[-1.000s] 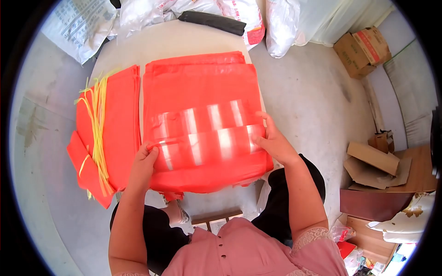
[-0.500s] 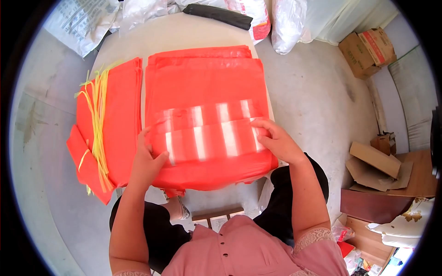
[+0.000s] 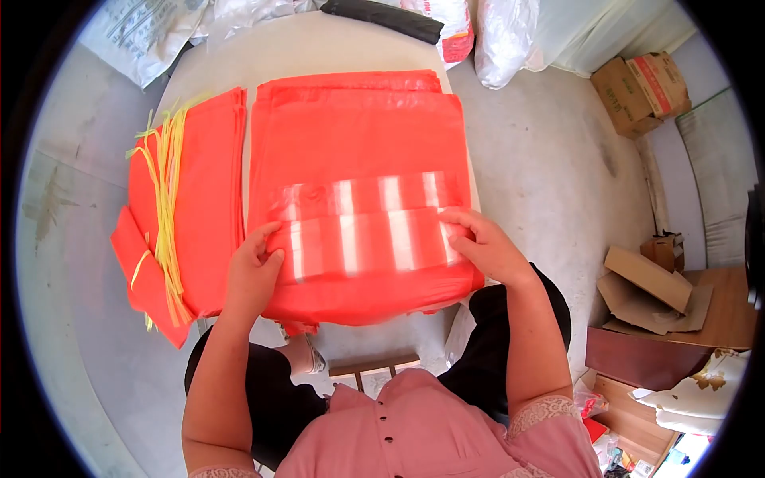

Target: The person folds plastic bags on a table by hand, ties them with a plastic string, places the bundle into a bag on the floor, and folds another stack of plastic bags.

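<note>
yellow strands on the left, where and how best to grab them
Probably at mid-length, pinching the yellow strands together with the left hand, the nearer one, coming from above: they lie along the left red stack, bunched narrow there, while their far ends fan out loosely.

The near part of the table (image 3: pixel 263 52) is hidden by red plastic sheets (image 3: pixel 358 131), and the wooden frame (image 3: pixel 374 370) below is partly covered by the pink shirt (image 3: pixel 390 426). Whether the folded plastic (image 3: pixel 370 239) is gripped or merely touched by the left hand (image 3: pixel 253 267) and right hand (image 3: pixel 496 251) cannot be told. The printed sack (image 3: pixel 139 36) is cut off by the top edge, its lettering too small to be read.
</note>
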A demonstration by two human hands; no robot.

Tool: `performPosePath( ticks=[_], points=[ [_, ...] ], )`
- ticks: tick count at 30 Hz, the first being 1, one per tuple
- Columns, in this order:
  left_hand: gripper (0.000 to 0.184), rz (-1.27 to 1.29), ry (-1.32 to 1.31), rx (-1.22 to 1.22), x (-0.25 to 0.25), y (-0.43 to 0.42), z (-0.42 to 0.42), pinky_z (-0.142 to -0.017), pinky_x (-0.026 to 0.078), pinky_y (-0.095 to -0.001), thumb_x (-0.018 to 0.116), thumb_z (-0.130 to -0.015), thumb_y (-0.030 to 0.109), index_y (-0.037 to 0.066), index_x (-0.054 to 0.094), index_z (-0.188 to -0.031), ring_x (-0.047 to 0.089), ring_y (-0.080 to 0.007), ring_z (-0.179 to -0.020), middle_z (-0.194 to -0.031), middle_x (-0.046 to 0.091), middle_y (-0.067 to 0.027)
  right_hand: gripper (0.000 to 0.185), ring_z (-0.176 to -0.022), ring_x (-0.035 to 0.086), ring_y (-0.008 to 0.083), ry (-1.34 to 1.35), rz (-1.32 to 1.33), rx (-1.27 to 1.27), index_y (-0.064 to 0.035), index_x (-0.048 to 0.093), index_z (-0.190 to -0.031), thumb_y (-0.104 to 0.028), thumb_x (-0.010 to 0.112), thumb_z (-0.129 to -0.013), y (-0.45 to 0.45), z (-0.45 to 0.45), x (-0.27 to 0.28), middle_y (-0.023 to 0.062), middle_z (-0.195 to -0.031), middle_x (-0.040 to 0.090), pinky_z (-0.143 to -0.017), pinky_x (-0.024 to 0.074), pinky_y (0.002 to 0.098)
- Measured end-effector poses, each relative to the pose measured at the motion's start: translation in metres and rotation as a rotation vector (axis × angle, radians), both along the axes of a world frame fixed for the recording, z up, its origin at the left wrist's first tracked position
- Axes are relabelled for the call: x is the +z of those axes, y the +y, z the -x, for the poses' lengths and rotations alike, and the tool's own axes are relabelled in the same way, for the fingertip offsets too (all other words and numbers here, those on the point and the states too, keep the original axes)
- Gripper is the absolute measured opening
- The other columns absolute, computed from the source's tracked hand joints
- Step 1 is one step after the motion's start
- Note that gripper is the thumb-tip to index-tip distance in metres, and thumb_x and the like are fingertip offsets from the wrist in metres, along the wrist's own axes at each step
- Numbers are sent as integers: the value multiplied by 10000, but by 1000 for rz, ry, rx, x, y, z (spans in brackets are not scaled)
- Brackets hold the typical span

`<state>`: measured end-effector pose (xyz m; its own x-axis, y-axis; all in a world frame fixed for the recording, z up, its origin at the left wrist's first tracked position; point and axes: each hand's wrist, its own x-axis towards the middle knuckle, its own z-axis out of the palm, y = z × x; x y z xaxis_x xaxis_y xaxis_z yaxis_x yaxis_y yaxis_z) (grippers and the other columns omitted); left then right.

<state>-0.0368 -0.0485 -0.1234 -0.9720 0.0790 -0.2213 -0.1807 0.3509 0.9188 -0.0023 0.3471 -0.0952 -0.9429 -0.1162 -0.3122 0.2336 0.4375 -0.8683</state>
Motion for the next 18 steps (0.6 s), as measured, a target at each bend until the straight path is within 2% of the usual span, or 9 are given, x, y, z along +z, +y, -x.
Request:
performPosePath(
  ticks=[4, 7, 10, 13, 15, 18],
  points=[
    [413, 147, -19, -6, 8, 3, 2, -883, 543, -295, 650, -962, 11, -12, 609, -1372, 688, -170, -988, -1175, 705, -124, 444, -1159, 616, 200, 106, -87, 70, -26, 604, -1423, -140, 630, -994, 3, 0, -4, 100, -1361, 610, -988, 491, 314],
    [453, 591, 140, -121, 30, 11, -3, -921, 543, -363, 727, -895, 57, -7, 633, -1333, 675, -270, -1037, -1173, 671, -145, 506, -1206, 614, 274, 36, -457, 47, -60, 616, -1423, -250, 707, -963, -7, -4, 24, 148, -1366, 601, -1016, 496, 382],
    [524, 786, 510, -155, 29, 19, -8, -975, 520, -454, 780, -831, 108, 6, 636, -1325, 619, -354, -1106, -1178, 629, -166, 625, -1251, 580, 334, 256, -877, 70, -85, 583, -1463, -347, 747, -920, -20, -7, 29, 159, -1367, 591, -1064, 461, 471],
    [652, 655, 745, -385, 26, 47, -14, -1073, 477, -482, 822, -777, 93, 36, 603, -1388, 559, -385, -1286, -1360, 593, -173, 711, -1371, 511, 363, 580, -892, 225, -70, 513, -1515, -366, 744, -911, -49, -7, 11, 159, -1455, 560, -1158, 383, 501],
    [728, 655, 768, -524, 28, 70, -20, -1128, 442, -501, 838, -762, 152, 38, 571, -1429, 514, -391, -1374, -1453, 556, -183, 814, -1494, 403, 382, 745, -751, 415, -30, 423, -1567, -433, 723, -926, -73, -6, -14, 173, -1571, 481, -1241, 294, 483],
    [830, 669, 670, -623, 17, 79, -18, -1200, 376, -522, 852, -761, 257, 39, 516, -1488, 420, -393, -1485, -1581, 466, -188, 899, -1568, 295, 351, 597, -568, 448, 19, 384, -1582, -607, 603, -975, -98, -6, -21, 201, -1655, 380, -1269, 251, 495]
  ],
)
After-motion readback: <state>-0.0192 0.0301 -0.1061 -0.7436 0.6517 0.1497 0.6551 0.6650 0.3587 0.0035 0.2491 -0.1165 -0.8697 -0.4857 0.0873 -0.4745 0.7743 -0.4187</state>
